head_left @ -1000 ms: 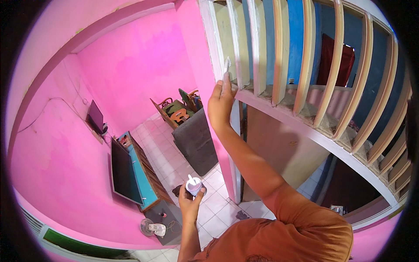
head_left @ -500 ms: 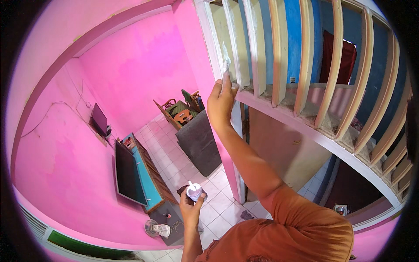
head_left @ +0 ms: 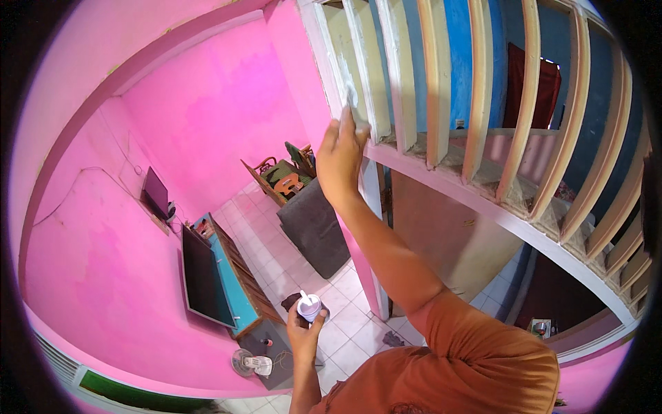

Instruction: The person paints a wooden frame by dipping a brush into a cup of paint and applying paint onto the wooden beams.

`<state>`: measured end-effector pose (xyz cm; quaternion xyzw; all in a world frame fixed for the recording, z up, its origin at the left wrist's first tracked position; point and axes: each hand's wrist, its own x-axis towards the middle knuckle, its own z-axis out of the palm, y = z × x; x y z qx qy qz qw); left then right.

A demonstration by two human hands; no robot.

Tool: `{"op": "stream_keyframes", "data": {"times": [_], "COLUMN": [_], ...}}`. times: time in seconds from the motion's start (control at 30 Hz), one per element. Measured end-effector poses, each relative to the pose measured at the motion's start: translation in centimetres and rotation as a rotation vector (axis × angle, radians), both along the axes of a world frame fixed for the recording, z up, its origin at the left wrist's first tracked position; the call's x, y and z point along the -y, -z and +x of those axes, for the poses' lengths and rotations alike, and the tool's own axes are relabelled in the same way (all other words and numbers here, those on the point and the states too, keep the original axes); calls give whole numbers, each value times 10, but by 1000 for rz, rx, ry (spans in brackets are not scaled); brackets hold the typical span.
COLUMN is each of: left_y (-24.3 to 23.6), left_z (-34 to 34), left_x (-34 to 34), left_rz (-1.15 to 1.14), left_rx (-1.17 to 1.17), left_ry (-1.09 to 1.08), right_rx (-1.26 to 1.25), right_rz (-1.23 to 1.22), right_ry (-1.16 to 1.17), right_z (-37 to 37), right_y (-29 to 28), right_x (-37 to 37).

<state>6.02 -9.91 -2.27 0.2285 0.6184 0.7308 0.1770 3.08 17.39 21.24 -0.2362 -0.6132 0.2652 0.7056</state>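
Observation:
My left hand [head_left: 303, 336] is wrapped round a small white cup [head_left: 310, 308] with whitish paint in it. A short white stick [head_left: 304, 297] stands tilted against its inside rim. Stretched up ahead, my right hand [head_left: 340, 162] grips a small paintbrush [head_left: 352, 96], most of it hidden by the fingers. Its pale tip is against the leftmost vertical slat [head_left: 339, 48] of a wooden vent frame, near the slat's lower end. Fresh white shows on the slats at this end, while those further right [head_left: 527, 103] are cream.
Below the slats runs a pale dusty ledge [head_left: 469, 176], with a beige door [head_left: 441, 234] underneath. A dark grey sofa back [head_left: 314, 231] stands beyond the cup. To the left are a flat television [head_left: 203, 279], a turquoise cabinet [head_left: 234, 276] and a small fan [head_left: 252, 363].
My right hand and the paintbrush have shifted slightly left and down along the slat. My left hand still holds the cup, a little lower and further right in view.

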Motion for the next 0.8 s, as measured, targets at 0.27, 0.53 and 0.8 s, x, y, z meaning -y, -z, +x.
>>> {"op": "stream_keyframes", "data": {"times": [0.27, 0.53, 0.8], "left_y": [-4, 3, -1], "left_z": [2, 3, 5], "left_x": [1, 0, -3], "left_rz": [-16, -32, -66], "left_rx": [-14, -19, -30], "left_ry": [7, 15, 29], "right_rx": [-57, 26, 6], "right_rz": [-39, -36, -30], "right_ry": [-41, 27, -47], "right_z": [-8, 0, -3], "right_y": [-23, 23, 21], "right_x": [7, 6, 8]}}
